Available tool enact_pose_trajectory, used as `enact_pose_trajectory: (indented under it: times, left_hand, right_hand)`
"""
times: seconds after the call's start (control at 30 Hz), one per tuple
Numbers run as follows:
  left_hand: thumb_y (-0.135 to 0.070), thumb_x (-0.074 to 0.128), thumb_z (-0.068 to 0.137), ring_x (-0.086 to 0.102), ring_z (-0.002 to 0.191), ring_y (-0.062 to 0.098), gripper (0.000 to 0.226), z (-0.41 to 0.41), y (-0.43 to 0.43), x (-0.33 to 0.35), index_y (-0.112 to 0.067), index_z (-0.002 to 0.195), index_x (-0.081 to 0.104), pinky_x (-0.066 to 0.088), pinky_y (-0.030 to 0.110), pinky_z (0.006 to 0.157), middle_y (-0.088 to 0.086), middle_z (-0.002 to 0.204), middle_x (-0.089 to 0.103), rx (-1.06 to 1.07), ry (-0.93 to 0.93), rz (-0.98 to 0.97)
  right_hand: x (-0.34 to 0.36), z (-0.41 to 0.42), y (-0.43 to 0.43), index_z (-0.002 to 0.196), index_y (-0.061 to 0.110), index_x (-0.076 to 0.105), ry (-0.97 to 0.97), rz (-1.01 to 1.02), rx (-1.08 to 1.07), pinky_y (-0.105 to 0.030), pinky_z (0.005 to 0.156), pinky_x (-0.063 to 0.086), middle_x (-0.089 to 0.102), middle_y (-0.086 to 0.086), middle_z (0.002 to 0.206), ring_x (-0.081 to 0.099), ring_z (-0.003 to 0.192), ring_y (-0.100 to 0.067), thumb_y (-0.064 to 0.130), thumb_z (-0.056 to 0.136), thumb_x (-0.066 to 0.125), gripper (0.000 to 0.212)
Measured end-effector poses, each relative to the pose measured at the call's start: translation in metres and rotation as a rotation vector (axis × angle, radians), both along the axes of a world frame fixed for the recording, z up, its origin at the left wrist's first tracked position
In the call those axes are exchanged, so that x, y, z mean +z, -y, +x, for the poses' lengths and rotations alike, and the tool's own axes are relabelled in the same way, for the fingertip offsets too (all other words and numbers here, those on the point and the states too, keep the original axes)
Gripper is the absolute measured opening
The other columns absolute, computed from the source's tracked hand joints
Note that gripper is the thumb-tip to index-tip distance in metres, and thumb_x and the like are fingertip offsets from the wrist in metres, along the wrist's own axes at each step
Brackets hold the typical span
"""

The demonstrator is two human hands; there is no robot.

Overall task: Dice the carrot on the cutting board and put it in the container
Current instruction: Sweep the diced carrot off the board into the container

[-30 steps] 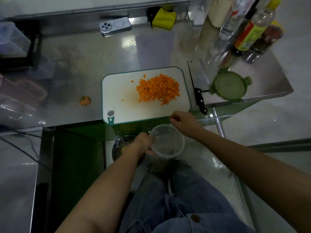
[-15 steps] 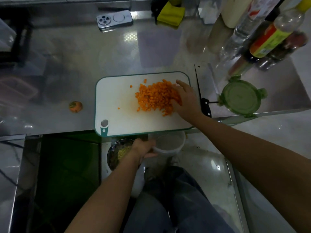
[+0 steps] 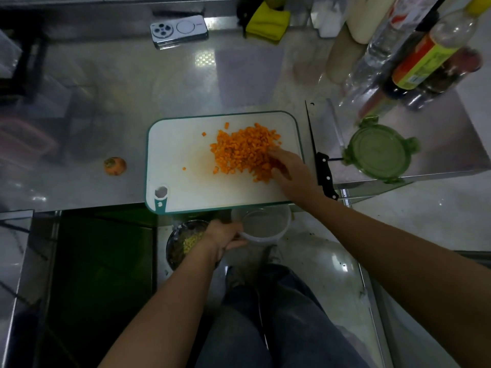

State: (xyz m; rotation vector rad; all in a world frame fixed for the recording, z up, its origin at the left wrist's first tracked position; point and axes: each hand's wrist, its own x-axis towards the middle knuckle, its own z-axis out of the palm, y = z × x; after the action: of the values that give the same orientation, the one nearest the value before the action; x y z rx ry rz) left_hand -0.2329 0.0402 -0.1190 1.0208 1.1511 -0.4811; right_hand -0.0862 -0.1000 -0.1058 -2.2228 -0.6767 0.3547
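A heap of diced carrot (image 3: 243,151) lies on the white cutting board (image 3: 180,155), right of its middle, with a few stray dice to the left. My right hand (image 3: 288,170) rests on the board against the heap's right side, fingers touching the dice. My left hand (image 3: 221,237) grips the rim of a clear round container (image 3: 264,225), held just below the board's front edge, off the counter. The container looks empty inside.
A black-handled knife (image 3: 322,172) lies right of the board, beside a green lid (image 3: 378,154). A carrot stub (image 3: 114,166) sits on the steel counter at left. Bottles (image 3: 414,62), a phone (image 3: 178,30) and a yellow cloth (image 3: 268,21) stand at the back. A bowl of scraps (image 3: 183,243) is below.
My right hand left the container's rim, reached up onto the board and settled against the carrot heap. My left hand raised the container closer under the board's edge.
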Motion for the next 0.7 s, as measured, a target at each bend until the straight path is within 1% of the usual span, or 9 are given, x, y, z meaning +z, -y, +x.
enact_pose_trajectory:
  times: [0.07,0.13,0.2,0.27,0.4,0.47,0.57,0.63,0.7]
  left_hand:
    - [0.004,0.061,0.085,0.069,0.055,0.021,0.025,-0.001,0.002,0.002,0.015,0.107,0.055,0.057,0.028,0.05,0.024,0.087,0.066,0.017,0.01,-0.004]
    - [0.005,0.06,0.084,0.069,0.056,0.022,0.031,-0.001,0.005,0.002,0.016,0.112,0.052,0.058,0.03,0.051,0.026,0.093,0.066,0.023,0.019,0.008]
    - [0.007,0.059,0.084,0.068,0.054,0.022,0.03,0.0,0.007,0.004,0.017,0.111,0.053,0.058,0.03,0.051,0.027,0.094,0.065,0.015,0.026,0.025]
    - [0.008,0.057,0.084,0.066,0.05,0.02,0.025,0.0,0.008,0.004,0.018,0.107,0.055,0.057,0.03,0.051,0.025,0.087,0.064,0.011,0.025,0.044]
    - [0.01,0.055,0.086,0.064,0.043,0.018,0.002,0.002,0.01,0.007,0.011,0.087,0.055,0.056,0.029,0.049,0.021,0.077,0.06,0.022,0.035,0.047]
    - [0.009,0.056,0.086,0.065,0.051,0.022,0.003,0.002,0.008,0.007,0.011,0.089,0.055,0.056,0.029,0.05,0.022,0.08,0.061,0.022,0.032,0.046]
    - [0.008,0.056,0.087,0.065,0.061,0.025,0.012,0.001,0.005,0.007,0.013,0.097,0.057,0.057,0.03,0.052,0.025,0.089,0.062,0.008,0.019,0.044]
    - [0.008,0.056,0.087,0.065,0.06,0.024,0.006,0.0,0.003,0.008,0.012,0.092,0.058,0.057,0.03,0.052,0.023,0.086,0.062,0.011,0.007,0.033]
    - [0.009,0.055,0.088,0.065,0.058,0.022,0.006,0.0,0.002,0.009,0.012,0.091,0.058,0.056,0.028,0.049,0.023,0.087,0.063,0.011,0.0,0.019]
  right_hand:
    - [0.002,-0.012,0.006,0.128,0.006,0.057,-0.003,0.009,0.043,-0.029,0.106,0.034,0.055,-0.012,0.131,0.046,0.125,-0.025,0.016,0.084,0.048,0.045]
    - [0.003,-0.023,0.012,0.126,0.008,0.059,-0.004,-0.007,0.106,-0.025,0.102,0.035,0.058,-0.008,0.128,0.048,0.122,-0.021,0.017,0.086,0.047,0.043]
    - [0.004,-0.035,0.016,0.122,0.009,0.061,0.011,-0.013,0.169,-0.027,0.097,0.041,0.061,-0.007,0.122,0.05,0.115,-0.019,0.015,0.086,0.048,0.039]
    - [0.007,-0.046,0.019,0.118,0.01,0.064,0.019,0.021,0.235,-0.028,0.094,0.045,0.063,-0.006,0.117,0.053,0.111,-0.017,0.01,0.086,0.05,0.035]
    - [0.014,-0.057,0.022,0.112,0.011,0.067,0.033,0.088,0.329,-0.018,0.088,0.043,0.068,-0.003,0.109,0.058,0.102,-0.011,0.004,0.086,0.055,0.03]
    - [0.017,-0.053,0.02,0.109,0.012,0.068,0.016,0.106,0.331,-0.022,0.087,0.047,0.069,-0.003,0.108,0.06,0.101,-0.013,0.009,0.087,0.052,0.028]
    - [0.017,-0.035,0.012,0.109,0.012,0.067,0.001,0.112,0.27,-0.035,0.088,0.05,0.067,-0.005,0.107,0.06,0.103,-0.018,0.017,0.085,0.045,0.033]
    - [0.017,-0.019,0.002,0.113,0.008,0.064,0.028,0.093,0.213,-0.043,0.092,0.048,0.064,-0.009,0.114,0.057,0.108,-0.024,0.014,0.083,0.046,0.036]
    - [0.015,-0.002,-0.011,0.121,0.006,0.06,0.057,0.056,0.166,-0.044,0.102,0.041,0.056,-0.013,0.128,0.049,0.12,-0.029,0.011,0.082,0.048,0.041]
